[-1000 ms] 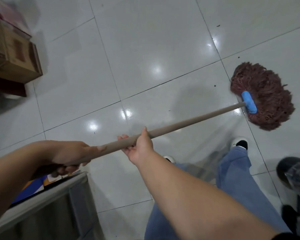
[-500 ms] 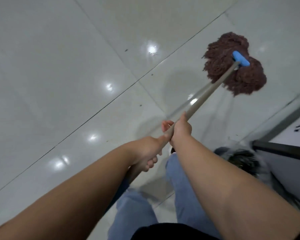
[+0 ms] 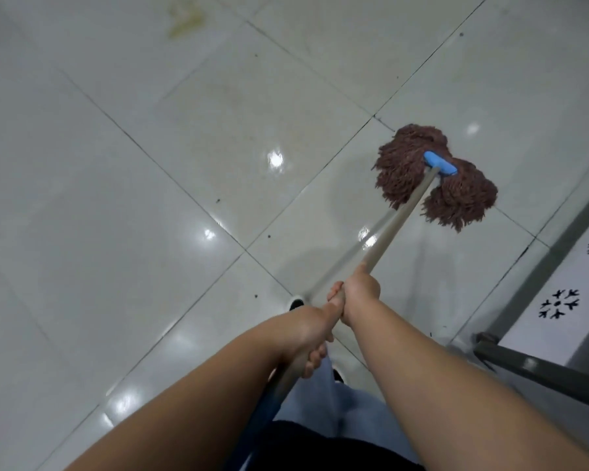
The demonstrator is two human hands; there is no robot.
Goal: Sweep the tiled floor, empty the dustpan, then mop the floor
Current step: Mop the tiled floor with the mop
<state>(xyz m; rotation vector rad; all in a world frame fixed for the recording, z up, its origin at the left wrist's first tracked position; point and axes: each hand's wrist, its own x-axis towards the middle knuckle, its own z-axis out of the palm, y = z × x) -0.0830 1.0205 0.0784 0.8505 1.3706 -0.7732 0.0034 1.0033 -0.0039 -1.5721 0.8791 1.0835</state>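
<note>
Two hands hold one mop, its brown string head spread flat on the tiled floor in the upper right of the frame, a blue clamp joining head to handle. The handle slants down toward lower centre. The right hand wraps it higher up; the left hand is just below, touching the right, its grip clamped round the handle with fingers curled under. A yellowish stain marks the floor at upper left. A grey metal frame and a patterned white panel sit at the right edge.
</note>
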